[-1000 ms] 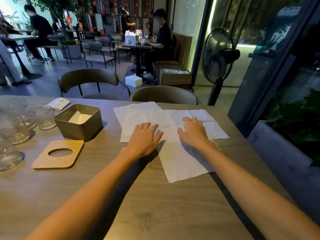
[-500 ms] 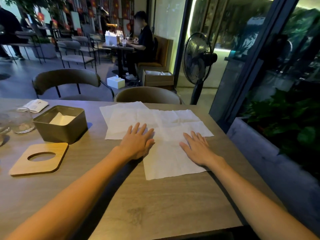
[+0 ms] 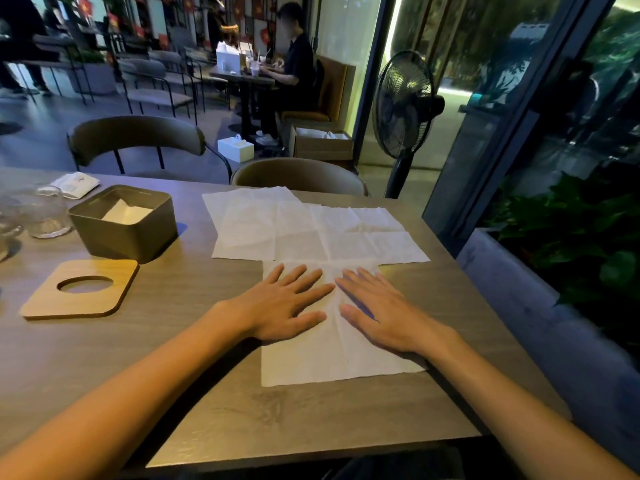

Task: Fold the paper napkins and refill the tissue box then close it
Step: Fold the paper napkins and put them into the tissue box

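The table (image 3: 311,420) carried overlapping unfolded napkins (image 3: 311,233); the nearest napkin (image 3: 332,362) lay under both palms. The open tissue box (image 3: 124,225) stood left, its wooden lid (image 3: 79,289) beside it. Left hand (image 3: 280,306) and right hand (image 3: 384,313) pressed flat — fingers spread, gripping nothing.
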Demonstrator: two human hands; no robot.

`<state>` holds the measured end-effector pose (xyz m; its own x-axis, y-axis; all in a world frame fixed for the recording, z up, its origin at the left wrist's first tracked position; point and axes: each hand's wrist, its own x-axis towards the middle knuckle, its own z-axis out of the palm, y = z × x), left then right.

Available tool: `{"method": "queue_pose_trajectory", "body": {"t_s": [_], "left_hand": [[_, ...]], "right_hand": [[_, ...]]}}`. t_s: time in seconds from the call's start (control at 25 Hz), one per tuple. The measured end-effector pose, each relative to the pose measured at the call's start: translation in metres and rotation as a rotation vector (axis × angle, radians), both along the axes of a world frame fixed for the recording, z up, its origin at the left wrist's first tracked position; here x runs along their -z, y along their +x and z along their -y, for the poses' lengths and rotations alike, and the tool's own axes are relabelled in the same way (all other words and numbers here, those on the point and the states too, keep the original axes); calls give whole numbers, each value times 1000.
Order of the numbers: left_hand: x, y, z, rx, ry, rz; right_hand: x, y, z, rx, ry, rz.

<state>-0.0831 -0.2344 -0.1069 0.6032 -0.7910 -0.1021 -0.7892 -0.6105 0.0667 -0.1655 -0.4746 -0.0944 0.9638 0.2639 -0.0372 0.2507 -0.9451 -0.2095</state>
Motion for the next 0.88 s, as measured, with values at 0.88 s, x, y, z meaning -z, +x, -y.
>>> {"method": "queue_pose_trajectory", "body": {"t_s": [0.88], "left_hand": [[-3, -10, -15, -140, -24, -19]], "right_hand": [[13, 13, -10, 67, 78, -22]]}}
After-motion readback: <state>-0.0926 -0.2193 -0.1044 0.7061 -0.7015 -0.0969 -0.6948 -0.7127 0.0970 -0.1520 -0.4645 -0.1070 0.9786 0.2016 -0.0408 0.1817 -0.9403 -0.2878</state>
